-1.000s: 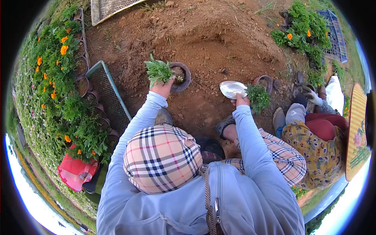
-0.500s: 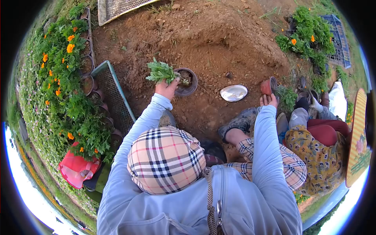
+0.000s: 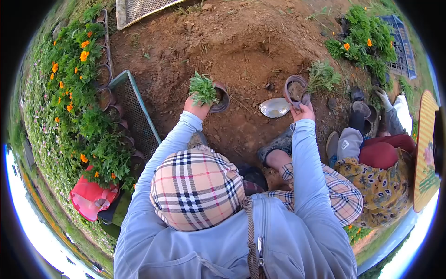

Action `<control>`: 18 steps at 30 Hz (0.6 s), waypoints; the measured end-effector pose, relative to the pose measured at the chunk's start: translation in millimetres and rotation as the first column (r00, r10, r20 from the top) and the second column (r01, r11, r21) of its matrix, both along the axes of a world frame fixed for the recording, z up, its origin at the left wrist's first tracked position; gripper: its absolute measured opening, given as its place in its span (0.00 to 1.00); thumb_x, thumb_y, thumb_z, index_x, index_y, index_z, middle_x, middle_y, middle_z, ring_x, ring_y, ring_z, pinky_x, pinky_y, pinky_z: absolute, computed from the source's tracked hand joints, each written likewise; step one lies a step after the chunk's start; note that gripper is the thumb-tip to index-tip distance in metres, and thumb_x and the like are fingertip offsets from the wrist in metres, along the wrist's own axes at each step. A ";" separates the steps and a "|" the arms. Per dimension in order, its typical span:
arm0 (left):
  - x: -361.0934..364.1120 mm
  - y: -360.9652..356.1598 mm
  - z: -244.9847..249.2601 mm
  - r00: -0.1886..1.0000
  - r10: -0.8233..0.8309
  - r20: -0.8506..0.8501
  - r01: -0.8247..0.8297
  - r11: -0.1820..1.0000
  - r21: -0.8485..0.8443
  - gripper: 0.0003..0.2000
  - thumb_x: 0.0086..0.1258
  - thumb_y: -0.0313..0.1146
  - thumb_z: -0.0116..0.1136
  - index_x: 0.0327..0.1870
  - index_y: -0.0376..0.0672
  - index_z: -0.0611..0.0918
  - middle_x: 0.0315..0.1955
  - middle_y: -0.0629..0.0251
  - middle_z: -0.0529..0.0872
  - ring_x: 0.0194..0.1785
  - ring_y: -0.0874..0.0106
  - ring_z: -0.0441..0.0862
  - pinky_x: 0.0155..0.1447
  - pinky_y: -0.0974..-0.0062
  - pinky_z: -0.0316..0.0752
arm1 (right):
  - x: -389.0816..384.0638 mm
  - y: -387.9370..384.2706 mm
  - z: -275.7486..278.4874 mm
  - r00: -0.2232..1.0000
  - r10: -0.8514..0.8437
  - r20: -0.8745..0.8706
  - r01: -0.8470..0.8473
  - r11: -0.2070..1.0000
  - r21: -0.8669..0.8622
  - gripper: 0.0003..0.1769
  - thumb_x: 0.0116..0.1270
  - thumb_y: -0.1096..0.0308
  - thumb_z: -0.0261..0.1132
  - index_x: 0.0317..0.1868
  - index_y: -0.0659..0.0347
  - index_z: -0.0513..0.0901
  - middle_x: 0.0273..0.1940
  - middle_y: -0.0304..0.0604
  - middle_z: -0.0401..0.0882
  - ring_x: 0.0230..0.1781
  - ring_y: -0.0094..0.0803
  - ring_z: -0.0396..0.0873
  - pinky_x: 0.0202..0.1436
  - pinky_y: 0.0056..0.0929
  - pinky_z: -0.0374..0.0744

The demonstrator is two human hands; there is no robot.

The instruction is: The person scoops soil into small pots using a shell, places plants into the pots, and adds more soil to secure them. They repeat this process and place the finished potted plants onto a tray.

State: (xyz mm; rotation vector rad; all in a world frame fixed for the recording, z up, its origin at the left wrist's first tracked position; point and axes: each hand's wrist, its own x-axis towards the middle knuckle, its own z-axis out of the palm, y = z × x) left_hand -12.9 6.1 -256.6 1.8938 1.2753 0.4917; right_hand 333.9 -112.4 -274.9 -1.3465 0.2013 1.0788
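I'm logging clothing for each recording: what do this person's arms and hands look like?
The left sleeve and right sleeve are long, light blue, unpatterned and creased, reaching the wrists. The left hand and right hand are ungloved.

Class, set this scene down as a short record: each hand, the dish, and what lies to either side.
Left hand: grips a leafy plant at the edge of a dark pot
Right hand: holds a reddish pot with soil inside
Shiny dish: on the ground, between the hands
Left side: mesh crate, orange flowers
Right side: co-worker's gloved hand
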 end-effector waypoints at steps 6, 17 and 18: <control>0.2 20.0 46.6 0.772 0.294 0.564 0.005 0.884 -0.468 0.29 0.53 0.32 0.59 0.55 0.36 0.60 0.45 0.58 0.72 0.48 0.73 0.71 0.50 0.77 0.67 | -85.2 52.0 31.6 0.928 0.372 -0.003 -0.366 0.913 0.179 0.24 0.48 0.84 0.47 0.50 0.66 0.68 0.43 0.44 0.73 0.44 0.34 0.73 0.48 0.32 0.72; 1.7 37.6 36.4 0.862 0.362 0.354 -0.212 0.893 -0.398 0.26 0.53 0.30 0.57 0.53 0.36 0.63 0.37 0.58 0.75 0.39 0.73 0.75 0.43 0.78 0.70 | -114.8 92.3 30.3 0.920 0.386 -0.068 -0.358 0.898 0.257 0.13 0.53 0.78 0.54 0.41 0.65 0.73 0.34 0.42 0.77 0.31 0.30 0.76 0.33 0.30 0.77; 0.1 34.8 31.5 0.887 0.363 0.285 -0.224 0.879 -0.422 0.24 0.54 0.31 0.57 0.52 0.35 0.64 0.35 0.59 0.76 0.39 0.73 0.75 0.43 0.79 0.70 | -111.3 88.2 20.4 0.912 0.370 -0.178 -0.318 0.910 0.265 0.12 0.52 0.78 0.54 0.40 0.64 0.74 0.34 0.43 0.77 0.31 0.31 0.77 0.33 0.31 0.77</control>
